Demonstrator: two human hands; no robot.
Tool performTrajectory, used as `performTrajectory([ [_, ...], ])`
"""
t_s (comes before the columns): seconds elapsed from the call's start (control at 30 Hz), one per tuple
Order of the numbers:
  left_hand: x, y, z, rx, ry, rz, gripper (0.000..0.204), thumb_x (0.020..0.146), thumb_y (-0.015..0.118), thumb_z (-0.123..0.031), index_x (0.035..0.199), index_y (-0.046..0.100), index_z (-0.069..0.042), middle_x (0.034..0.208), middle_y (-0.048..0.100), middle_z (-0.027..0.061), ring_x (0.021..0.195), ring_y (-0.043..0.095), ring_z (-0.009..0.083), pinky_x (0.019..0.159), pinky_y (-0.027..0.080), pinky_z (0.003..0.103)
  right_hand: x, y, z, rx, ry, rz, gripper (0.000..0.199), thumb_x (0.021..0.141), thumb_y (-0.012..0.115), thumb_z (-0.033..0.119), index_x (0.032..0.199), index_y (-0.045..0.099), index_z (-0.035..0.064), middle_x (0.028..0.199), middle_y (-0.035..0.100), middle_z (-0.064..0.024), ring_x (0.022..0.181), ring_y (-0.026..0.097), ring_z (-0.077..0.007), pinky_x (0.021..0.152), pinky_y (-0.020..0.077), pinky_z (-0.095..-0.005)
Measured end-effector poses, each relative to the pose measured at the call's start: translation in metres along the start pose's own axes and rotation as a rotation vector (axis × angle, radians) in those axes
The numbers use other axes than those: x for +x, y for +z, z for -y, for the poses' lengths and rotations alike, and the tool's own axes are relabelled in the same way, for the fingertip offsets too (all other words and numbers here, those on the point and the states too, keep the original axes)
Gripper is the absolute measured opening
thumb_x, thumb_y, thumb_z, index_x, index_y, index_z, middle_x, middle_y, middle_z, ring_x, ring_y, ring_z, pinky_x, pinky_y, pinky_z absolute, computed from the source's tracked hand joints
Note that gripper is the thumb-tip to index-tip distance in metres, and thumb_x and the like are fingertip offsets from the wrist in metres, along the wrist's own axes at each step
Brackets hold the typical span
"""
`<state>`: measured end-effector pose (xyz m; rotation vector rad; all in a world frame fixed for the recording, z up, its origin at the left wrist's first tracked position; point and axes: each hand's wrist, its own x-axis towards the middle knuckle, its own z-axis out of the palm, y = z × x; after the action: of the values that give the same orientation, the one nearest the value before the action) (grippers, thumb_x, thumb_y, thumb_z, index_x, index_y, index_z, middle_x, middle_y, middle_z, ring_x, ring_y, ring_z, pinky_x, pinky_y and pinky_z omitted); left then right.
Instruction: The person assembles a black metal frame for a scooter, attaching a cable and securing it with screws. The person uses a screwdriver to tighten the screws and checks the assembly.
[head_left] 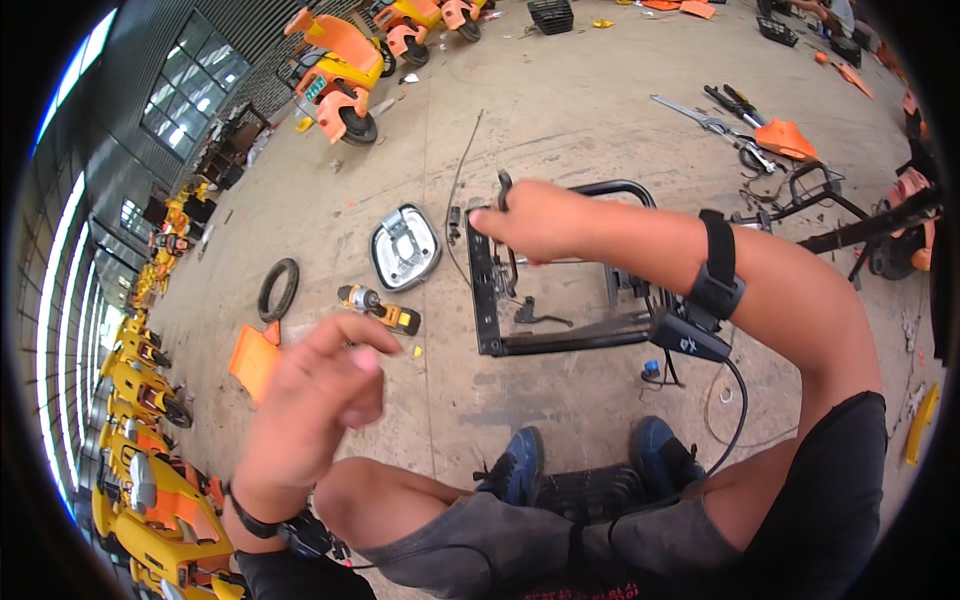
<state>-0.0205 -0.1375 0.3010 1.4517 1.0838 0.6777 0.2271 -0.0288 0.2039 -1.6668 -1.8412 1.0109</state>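
Observation:
My right hand (535, 222) is closed at the far left corner of a black metal frame (487, 315) lying on the floor. A black, curved, lever-like piece (504, 186) sticks up past its fingers; the rest of it is hidden by the hand. My left hand (325, 405) is raised in the air, slightly blurred, with loosely bent fingers apart and nothing visible in them. Beyond it lies a yellow and black cordless drill (372, 304). A black hand lever (540, 314) rests within the frame's outline.
A silver and black lamp-like housing (405, 248), a small tyre (278, 290) and an orange panel (254, 362) lie to the left. Yellow and orange scooters (340, 75) stand farther off. Metal parts and an orange cover (786, 139) lie at far right. A cable (740, 400) hangs from my right forearm.

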Motion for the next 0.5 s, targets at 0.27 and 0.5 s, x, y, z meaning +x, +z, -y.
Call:
performTrajectory([
  [0.27, 0.107, 0.007, 0.092, 0.063, -0.266, -0.029, 0.027, 0.094, 0.059, -0.02, 0.113, 0.055, 0.0, 0.067, 0.045, -0.0032, 0.06, 0.04, 0.0072, 0.057, 0.034, 0.023, 0.031, 0.008, -0.052, 0.599, 0.083, 0.09, 0.042, 0.093, 0.056, 0.027, 0.071, 0.06, -0.0087, 0.059, 0.061, -0.0153, 0.051, 0.062, -0.0203, 0.05, 0.0552, -0.033],
  [0.5, 0.191, -0.008, 0.134, 0.713, -0.155, 0.04, 0.057, 0.096, 0.06, -0.042, 0.128, 0.048, 0.004, 0.092, 0.061, 0.0085, 0.08, 0.057, 0.0156, 0.074, 0.047, 0.03, 0.031, -0.003, -0.057, 0.549, -0.031, 0.123, 0.031, 0.088, 0.055, 0.02, 0.076, 0.063, -0.0073, 0.057, 0.063, -0.0128, 0.049, 0.063, -0.0185, 0.052, 0.0532, -0.0325],
])
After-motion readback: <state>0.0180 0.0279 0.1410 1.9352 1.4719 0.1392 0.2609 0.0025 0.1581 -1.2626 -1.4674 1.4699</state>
